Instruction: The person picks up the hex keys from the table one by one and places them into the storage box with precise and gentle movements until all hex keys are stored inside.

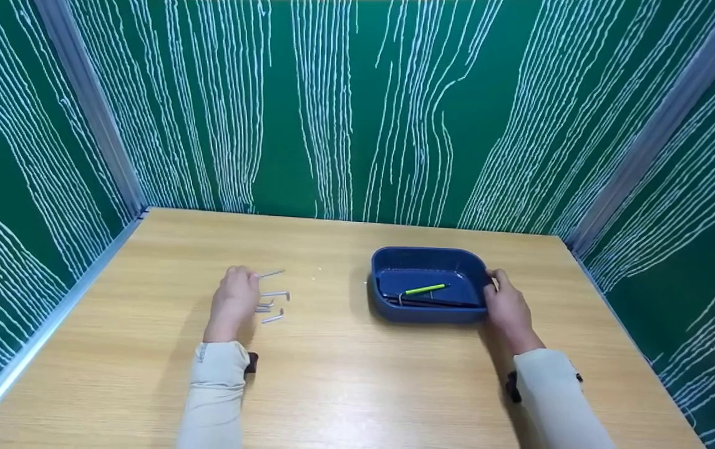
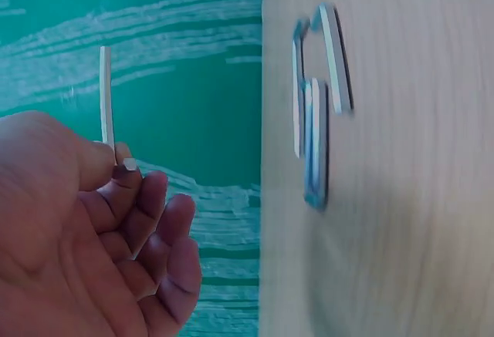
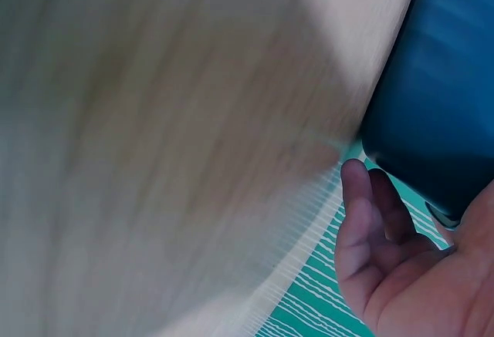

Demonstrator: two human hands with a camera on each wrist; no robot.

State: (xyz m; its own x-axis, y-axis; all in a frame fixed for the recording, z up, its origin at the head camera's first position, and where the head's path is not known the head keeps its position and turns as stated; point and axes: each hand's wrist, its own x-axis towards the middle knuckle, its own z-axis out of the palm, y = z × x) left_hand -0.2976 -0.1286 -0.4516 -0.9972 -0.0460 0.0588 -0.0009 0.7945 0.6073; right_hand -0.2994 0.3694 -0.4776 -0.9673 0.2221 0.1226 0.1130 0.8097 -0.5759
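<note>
My left hand (image 1: 234, 302) pinches an L-shaped hex key (image 2: 106, 94) between thumb and forefinger, the other fingers loosely bent. In the left wrist view its long arm points up, above the tabletop. Several more hex keys (image 1: 277, 294) lie on the table just right of this hand. My right hand (image 1: 510, 309) grips the right end of a dark blue plastic bin (image 1: 429, 317), thumb at the rim and fingers along the outside. Inside the bin lie a lime-green pen (image 1: 425, 289) and dark slender items (image 1: 435, 302) along the near wall.
The wooden table (image 1: 345, 380) is bounded by green panels (image 1: 282, 125) with wavy white lines at the back and sides. Grey metal posts (image 1: 92, 100) stand at the corners. Tiny pale specks (image 1: 319, 269) lie between the hex keys and the bin.
</note>
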